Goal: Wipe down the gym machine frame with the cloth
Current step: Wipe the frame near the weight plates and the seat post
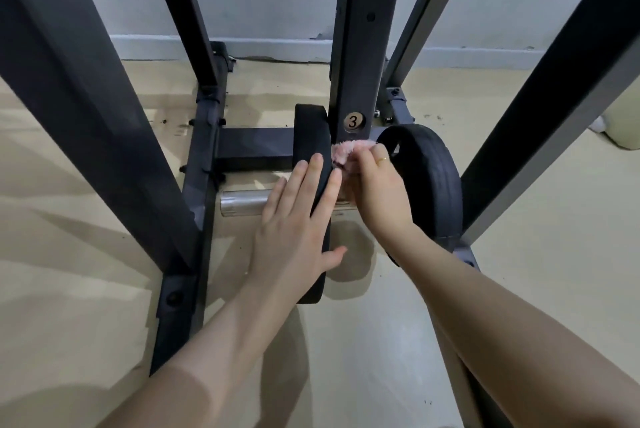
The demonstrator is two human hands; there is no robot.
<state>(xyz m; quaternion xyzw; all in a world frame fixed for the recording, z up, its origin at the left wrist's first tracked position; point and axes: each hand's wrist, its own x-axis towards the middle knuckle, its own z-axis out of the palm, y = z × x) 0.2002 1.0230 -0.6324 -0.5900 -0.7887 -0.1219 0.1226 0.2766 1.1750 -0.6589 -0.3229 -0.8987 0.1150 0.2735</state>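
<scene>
The left hand [298, 220] is laid flat, fingers spread, against a black weight plate [313, 150]. At its 1 o'clock, a pink cloth [341, 152] is pinched by the right hand [377, 192] against the frame upright [360, 47], below a "3" label [353, 121].

My right hand [375, 185] covers most of the pink cloth [341, 150]; my left hand [298, 216] hides part of the steel bar [242, 202]; the frame [356, 29] uprights run past the top edge
</scene>
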